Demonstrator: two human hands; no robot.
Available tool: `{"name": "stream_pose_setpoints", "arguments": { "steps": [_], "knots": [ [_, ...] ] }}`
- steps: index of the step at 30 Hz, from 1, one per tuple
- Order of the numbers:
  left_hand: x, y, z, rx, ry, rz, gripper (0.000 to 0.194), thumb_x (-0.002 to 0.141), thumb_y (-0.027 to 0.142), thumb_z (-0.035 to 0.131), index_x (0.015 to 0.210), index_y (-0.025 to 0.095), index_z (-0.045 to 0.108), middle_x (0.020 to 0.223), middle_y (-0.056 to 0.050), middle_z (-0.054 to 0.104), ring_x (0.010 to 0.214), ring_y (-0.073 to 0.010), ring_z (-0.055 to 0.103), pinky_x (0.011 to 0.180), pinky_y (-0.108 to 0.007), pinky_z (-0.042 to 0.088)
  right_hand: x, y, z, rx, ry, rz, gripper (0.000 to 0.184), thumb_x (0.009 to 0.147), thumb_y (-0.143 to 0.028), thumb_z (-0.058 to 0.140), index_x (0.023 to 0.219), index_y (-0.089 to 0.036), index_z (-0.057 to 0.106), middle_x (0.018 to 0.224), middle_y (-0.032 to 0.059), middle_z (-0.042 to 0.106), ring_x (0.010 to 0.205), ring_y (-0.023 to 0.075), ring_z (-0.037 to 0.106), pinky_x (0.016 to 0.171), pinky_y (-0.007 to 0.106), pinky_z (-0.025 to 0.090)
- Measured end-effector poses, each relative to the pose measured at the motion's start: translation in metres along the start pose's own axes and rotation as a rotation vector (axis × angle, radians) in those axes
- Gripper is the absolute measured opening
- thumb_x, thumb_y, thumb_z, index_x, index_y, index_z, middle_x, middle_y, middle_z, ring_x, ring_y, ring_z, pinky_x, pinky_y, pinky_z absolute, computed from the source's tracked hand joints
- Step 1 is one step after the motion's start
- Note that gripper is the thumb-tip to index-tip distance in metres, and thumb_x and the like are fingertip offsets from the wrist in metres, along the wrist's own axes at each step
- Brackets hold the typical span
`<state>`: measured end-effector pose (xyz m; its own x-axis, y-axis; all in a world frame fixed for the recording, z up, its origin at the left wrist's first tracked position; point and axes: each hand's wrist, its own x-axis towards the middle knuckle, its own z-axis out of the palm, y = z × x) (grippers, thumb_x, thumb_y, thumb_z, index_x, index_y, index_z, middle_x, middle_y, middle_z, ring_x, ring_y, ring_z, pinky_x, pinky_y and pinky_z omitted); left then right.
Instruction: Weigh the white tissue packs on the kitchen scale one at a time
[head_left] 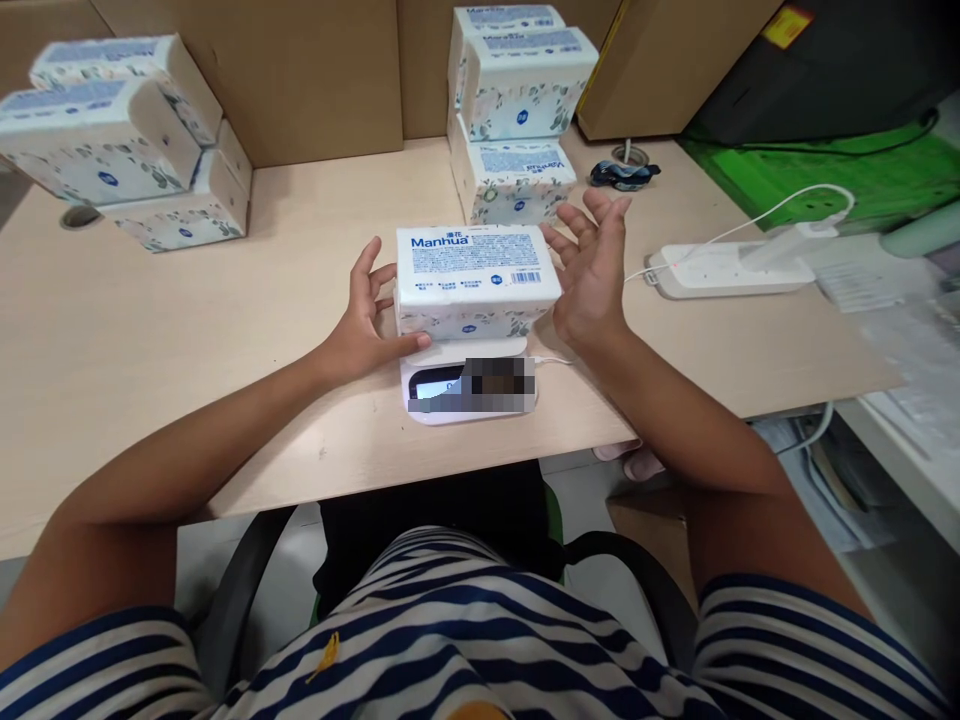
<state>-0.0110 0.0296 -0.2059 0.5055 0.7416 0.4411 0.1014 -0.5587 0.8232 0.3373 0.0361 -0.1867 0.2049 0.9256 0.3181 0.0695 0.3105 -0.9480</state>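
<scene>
Above the desk (300, 250), left fingers (365, 263) and right fingers (579, 225), spread, flank the tissue pack (476, 275).

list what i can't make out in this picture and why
All in the head view:
Scale display: largely covered by pixelation, reading unclear.
Scale platform: mostly hidden beneath the Manhua pack.
Small print on the pack: too small to read.
Right hand: whether it touches the pack is unclear at this angle.

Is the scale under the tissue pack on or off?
The scale is on: its display glows pale blue; pixelation hides the rest.
</scene>
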Motion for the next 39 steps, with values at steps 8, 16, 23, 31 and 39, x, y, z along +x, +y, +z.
{"name": "stream_pose_setpoints", "arguments": {
  "steps": [8,16,23,31,39],
  "knots": [
    [-0.001,-0.002,0.001,0.025,0.029,0.033,0.142,0.078,0.083,0.096,0.182,0.054,0.004,0.161,-0.010,0.052,0.157,-0.0416,0.058,0.130,-0.071,0.054,0.003,0.010,-0.004,0.007,-0.005,-0.012,0.106,0.086,-0.112,0.020,0.169,-0.049,0.042,0.174,0.0082,0.048,0.168,0.0380,0.047,0.129,0.071,0.052],
    [0.001,-0.003,-0.006,0.081,0.007,0.096,0.140,0.078,0.085,0.094,0.182,0.053,0.006,0.170,-0.011,0.046,0.166,-0.0410,0.048,0.128,-0.064,0.055,0.004,0.020,-0.012,-0.016,-0.046,-0.062,0.099,0.086,-0.111,0.032,0.167,-0.057,0.042,0.173,0.0045,0.050,0.167,0.0388,0.049,0.126,0.070,0.057],
    [0.002,0.007,-0.006,0.062,0.013,0.096,0.125,0.087,0.089,0.082,0.181,0.052,0.009,0.180,-0.010,0.042,0.170,-0.0401,0.044,0.132,-0.063,0.050,-0.003,0.004,-0.002,-0.069,-0.043,-0.043,0.106,0.083,-0.113,0.029,0.169,-0.053,0.042,0.175,0.0058,0.048,0.166,0.0406,0.049,0.125,0.071,0.057],
    [0.001,0.013,-0.006,0.090,0.040,0.067,0.127,0.084,0.088,0.087,0.180,0.054,0.011,0.176,-0.009,0.050,0.166,-0.0400,0.050,0.127,-0.061,0.057,-0.012,-0.015,0.010,0.051,0.038,0.052,0.105,0.083,-0.113,0.032,0.164,-0.048,0.048,0.173,0.0062,0.050,0.169,0.0400,0.046,0.130,0.070,0.054],
    [0.000,0.021,-0.003,0.093,0.062,-0.018,0.130,0.080,0.093,0.087,0.180,0.054,0.014,0.175,-0.008,0.051,0.167,-0.0427,0.048,0.127,-0.065,0.055,-0.011,-0.015,0.010,0.056,0.050,0.028,0.113,0.081,-0.114,0.035,0.165,-0.040,0.043,0.169,0.0118,0.054,0.165,0.0409,0.051,0.131,0.071,0.053]
  ]
}}
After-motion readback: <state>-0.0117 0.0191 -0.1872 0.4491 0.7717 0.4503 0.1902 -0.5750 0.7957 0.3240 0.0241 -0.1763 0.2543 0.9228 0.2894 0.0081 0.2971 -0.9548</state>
